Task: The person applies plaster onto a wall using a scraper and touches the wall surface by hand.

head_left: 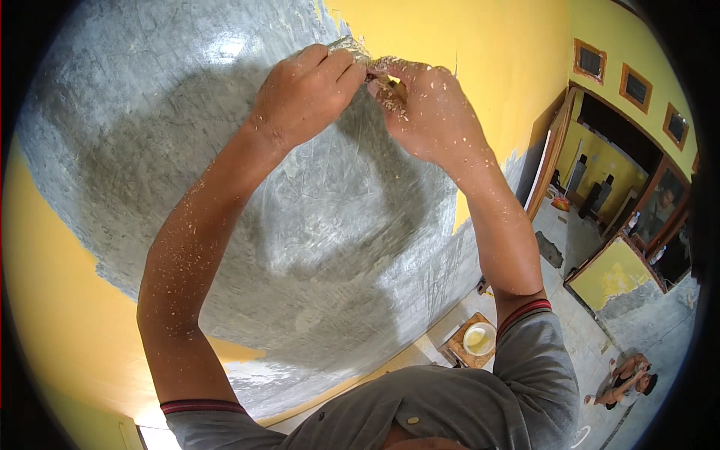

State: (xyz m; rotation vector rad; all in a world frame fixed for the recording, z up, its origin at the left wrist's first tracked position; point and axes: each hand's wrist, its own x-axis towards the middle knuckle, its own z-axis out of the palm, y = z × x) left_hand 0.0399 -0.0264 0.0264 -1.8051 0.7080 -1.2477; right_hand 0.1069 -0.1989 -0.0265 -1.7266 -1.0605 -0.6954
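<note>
High on the wall (322,217), both hands are close together at the border between bare grey plaster and yellow paint (450,30). My left hand (307,94) has its fingers curled over a flat scraper (346,45), whose edge is covered in paint flakes. Thumb and forefinger of my right hand (431,109) are pinched at the near end of the same tool, which is mostly hidden by the fingers. Pale yellow flakes stick to both hands and forearms.
Below right, a white bucket (479,339) with yellowish contents stands on a wooden stool (456,346). Another person (624,380) sits low on the floor at the far right. A doorway (600,157) opens beyond the wall's right end.
</note>
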